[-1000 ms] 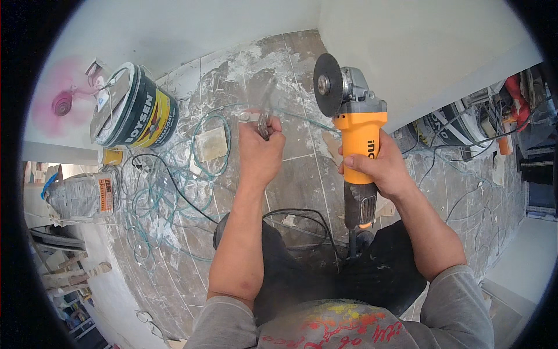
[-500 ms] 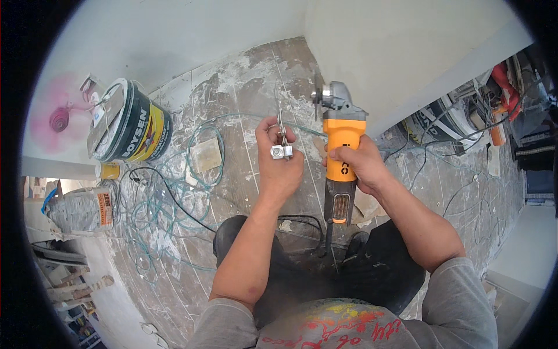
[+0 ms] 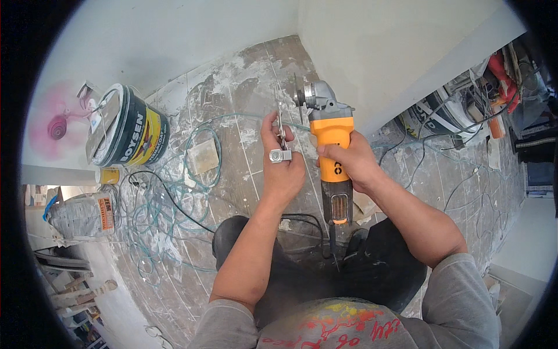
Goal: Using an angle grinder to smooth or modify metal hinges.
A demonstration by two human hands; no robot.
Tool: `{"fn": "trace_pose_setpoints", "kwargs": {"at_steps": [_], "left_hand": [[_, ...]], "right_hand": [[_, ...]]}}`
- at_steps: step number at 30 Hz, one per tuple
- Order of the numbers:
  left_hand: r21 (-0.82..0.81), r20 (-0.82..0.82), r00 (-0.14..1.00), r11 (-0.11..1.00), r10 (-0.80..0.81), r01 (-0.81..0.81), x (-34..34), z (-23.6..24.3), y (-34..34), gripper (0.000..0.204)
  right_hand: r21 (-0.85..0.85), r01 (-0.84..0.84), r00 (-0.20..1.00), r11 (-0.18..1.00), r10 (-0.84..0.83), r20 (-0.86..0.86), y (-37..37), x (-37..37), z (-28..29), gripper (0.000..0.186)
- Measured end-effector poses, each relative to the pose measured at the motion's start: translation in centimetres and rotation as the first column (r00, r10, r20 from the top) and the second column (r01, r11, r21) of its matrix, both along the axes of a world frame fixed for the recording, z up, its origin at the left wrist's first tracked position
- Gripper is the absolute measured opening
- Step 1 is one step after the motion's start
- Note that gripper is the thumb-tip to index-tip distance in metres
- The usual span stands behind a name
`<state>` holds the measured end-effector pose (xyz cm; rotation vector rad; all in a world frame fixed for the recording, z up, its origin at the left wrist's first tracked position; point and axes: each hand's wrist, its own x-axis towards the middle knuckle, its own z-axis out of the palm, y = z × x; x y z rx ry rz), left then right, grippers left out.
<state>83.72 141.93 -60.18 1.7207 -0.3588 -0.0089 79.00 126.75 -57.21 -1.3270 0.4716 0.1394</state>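
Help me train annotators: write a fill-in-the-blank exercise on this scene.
Of left hand and right hand, the ____ one holds the angle grinder.
The metal piece is in the ____ hand.
The colour of the fan is ____.
The teal cable lies on the tiled ____.
Missing: right; left; pink; floor.

I hold the orange angle grinder (image 3: 333, 170), its grey head toward 12 o'clock, dark tail toward 6, disc (image 3: 296, 91) edge-on at the head's 9. Lower than that disc, around 8 o'clock, I grip a slim silver metal piece (image 3: 280, 155), blocky end toward 6.
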Motion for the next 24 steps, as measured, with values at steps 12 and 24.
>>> {"fn": "trace_pose_setpoints", "kwargs": {"at_steps": [12,24], "left_hand": [[0.168,-0.023,0.999,0.985,-0.031,0.035,0.3,-2.6,-1.3,0.084],[0.241,0.008,0.996,0.967,-0.084,0.08,0.6,-3.0,-1.3,0.079]], "right_hand": [[0.465,-0.022,0.999,0.885,0.033,-0.014,-1.6,-1.4,2.2,0.041],[0.32,-0.028,0.999,0.947,0.039,-0.029,-1.6,-1.1,2.5,0.034]]}}
